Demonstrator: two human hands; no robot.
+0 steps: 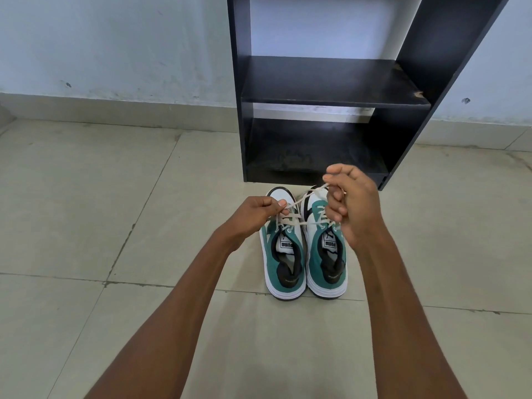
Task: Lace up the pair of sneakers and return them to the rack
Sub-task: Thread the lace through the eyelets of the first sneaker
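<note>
Two white, teal and black sneakers stand side by side on the floor, heels toward me: the left sneaker and the right sneaker. A cream shoelace crosses the left sneaker's upper eyelets. My left hand pinches one end of it just above the shoe. My right hand, raised over the right sneaker, grips the other end, which runs taut up to it. The right sneaker's own lace sits partly behind my right hand.
A black shoe rack stands against the pale wall right behind the sneakers, with two bare shelves showing. Beige floor tiles spread out on all sides.
</note>
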